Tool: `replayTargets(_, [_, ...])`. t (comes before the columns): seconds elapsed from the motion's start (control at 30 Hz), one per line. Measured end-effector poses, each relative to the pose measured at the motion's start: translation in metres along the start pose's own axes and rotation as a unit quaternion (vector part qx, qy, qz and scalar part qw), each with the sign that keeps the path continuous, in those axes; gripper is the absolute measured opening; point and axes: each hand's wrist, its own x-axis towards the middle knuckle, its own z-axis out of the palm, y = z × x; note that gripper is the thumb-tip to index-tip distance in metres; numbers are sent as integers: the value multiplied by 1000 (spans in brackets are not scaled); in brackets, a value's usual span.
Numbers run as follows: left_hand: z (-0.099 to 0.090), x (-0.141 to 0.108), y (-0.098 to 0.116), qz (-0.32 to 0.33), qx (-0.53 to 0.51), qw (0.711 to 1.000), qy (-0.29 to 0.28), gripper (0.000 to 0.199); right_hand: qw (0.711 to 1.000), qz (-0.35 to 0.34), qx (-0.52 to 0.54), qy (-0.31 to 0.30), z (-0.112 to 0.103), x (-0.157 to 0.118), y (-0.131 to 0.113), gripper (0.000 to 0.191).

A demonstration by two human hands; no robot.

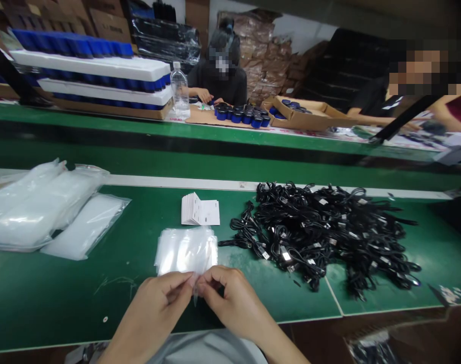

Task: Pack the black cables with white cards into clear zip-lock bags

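Head view: a small clear poly bag (194, 297) is pinched between the fingers (185, 279) of the left hand (154, 306) and right hand (230, 298), over the near part of the green worktop (63, 303). Light, thin, slippery film; best held by its edge. A stack of clear bags (185, 251) lies just beyond.

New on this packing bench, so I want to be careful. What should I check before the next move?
1. Left hand and right hand both pinch the small clear plastic bag: ok.
2. That bag's mouth is open: cannot tell, fingers hide it.
3. Stack of clear bags lies just ahead of the hands: ok.
4. White cards are squared: not ok, they are fanned.
5. Black cables are separated: not ok, they lie tangled in a heap.
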Motion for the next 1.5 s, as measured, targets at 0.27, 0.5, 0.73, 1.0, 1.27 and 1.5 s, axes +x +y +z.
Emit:
replayTargets(0.27, [4,1,3,13,39,999,8,25,998,-24,-49,11,-1,-3,-2,14])
replayTargets(0.5, [10,6,-3,30,86,996,18,24,976,-115,-160,92,11,-9,0,27])
replayTargets(0.73, [17,10,-10,97,37,994,45,24,957,-93,-255,102,21,-7,2,19])
replayTargets(1.0, [20,5,-24,29,-23,985,169,22,964,12,-251,91,-6,19,-13,23])
replayTargets(1.27, [22,11,-27,-3,-90,986,140,25,994,103,-38,12,-35,131,-16,42])
replayTargets(1.5, [16,6,-27,-31,-137,979,151,28,985,154,43,-67,-40,149,4,37])
